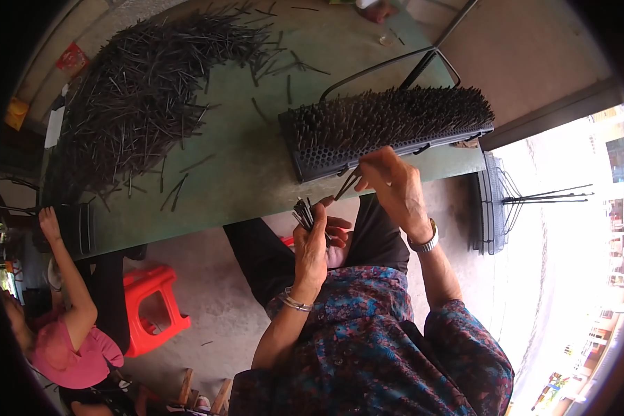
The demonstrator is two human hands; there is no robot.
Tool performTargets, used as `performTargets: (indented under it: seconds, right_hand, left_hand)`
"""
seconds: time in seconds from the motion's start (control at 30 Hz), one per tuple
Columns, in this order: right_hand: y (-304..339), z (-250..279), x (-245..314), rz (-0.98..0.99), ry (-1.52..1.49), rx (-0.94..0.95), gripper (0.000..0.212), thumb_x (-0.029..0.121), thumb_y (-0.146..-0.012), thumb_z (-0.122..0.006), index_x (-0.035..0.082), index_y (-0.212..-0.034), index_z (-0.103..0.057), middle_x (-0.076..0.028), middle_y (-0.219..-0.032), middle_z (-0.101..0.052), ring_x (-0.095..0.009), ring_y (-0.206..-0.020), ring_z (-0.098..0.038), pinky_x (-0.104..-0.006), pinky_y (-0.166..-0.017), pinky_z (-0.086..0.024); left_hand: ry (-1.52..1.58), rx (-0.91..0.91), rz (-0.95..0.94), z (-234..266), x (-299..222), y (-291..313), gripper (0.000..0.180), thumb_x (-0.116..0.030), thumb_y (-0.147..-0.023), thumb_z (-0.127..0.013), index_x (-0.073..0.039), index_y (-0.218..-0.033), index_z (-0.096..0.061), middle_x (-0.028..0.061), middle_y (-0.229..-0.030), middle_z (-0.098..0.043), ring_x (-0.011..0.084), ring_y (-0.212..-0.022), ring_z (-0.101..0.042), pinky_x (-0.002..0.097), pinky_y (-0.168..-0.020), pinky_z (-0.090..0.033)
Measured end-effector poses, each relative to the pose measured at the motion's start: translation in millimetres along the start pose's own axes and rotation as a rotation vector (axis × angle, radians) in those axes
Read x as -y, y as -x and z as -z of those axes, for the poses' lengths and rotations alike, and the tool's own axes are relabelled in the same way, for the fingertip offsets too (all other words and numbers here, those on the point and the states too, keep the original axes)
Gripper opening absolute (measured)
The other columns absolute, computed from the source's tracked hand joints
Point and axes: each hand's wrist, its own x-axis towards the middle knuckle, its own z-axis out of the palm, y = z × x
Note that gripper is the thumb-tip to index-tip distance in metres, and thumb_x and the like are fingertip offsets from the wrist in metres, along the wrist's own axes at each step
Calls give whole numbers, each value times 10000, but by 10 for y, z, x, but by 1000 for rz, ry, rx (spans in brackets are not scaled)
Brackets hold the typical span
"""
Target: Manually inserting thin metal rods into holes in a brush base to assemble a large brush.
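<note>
My left hand [312,253] is closed around a small bundle of short, thin black sticks [303,213], just off the table's near edge. Above and to its right, my right hand [397,193] pinches a few similar sticks [347,184], their ends pointing down toward the left hand. Just beyond the right hand lies a dark perforated rack [309,163] on the table. Many black sticks [395,114] stand densely packed across it, and its near left corner shows bare holes. A large loose heap of sticks [142,90] covers the table's left side.
The green tabletop [246,166] has stray sticks scattered on it. A black wire frame [374,64] rises behind the rack. More racks [491,211] stand at right below table level. A red stool [177,322] and a person in pink [83,353] are at left.
</note>
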Motion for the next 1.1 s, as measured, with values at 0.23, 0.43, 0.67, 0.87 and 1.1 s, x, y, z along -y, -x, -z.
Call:
performTargets:
  seconds: [0.23,0.43,0.67,0.87,1.1]
  right_hand:
    - [-315,-3,-149,386,301,-434,73,38,-936,-591,11,-1004,-588,-86,-793,-700,-159,-752,-719,-258,-631,-521]
    - [-375,-38,-237,403,396,-427,66,29,-931,-588,27,-997,-582,-83,-732,-660,-163,-679,-699,-267,-572,-496]
    - [-433,54,-270,417,434,-372,78,30,-927,-587,44,-1004,-589,-77,-698,-631,-165,-612,-648,-289,-558,-480]
    - [-504,-40,-389,534,573,-351,120,81,-891,-655,76,-1010,-670,-77,-826,-616,-171,-685,-643,-310,-601,-496]
    - [-283,-92,-212,302,485,-281,279,129,-851,-713,94,-1128,-702,-85,-886,-608,-197,-732,-643,-317,-647,-499]
  left_hand:
    - [116,31,75,15,16,-64,329,-342,-1001,-549,-20,-1069,-554,24,-692,-548,82,-547,-461,252,-484,-356]
    - [205,48,58,21,35,-65,302,-299,-1018,-522,-8,-1097,-540,17,-704,-522,83,-565,-443,248,-505,-328]
    - [196,115,117,35,-9,-34,321,-306,-1018,-520,6,-1085,-561,-8,-665,-473,61,-541,-381,235,-508,-281]
    - [229,102,127,13,30,-34,324,-311,-1001,-558,1,-1062,-619,-29,-643,-469,43,-519,-356,216,-486,-279]
    - [220,94,138,-34,-43,5,297,-280,-1005,-550,1,-1085,-600,-34,-645,-438,42,-515,-343,217,-491,-263]
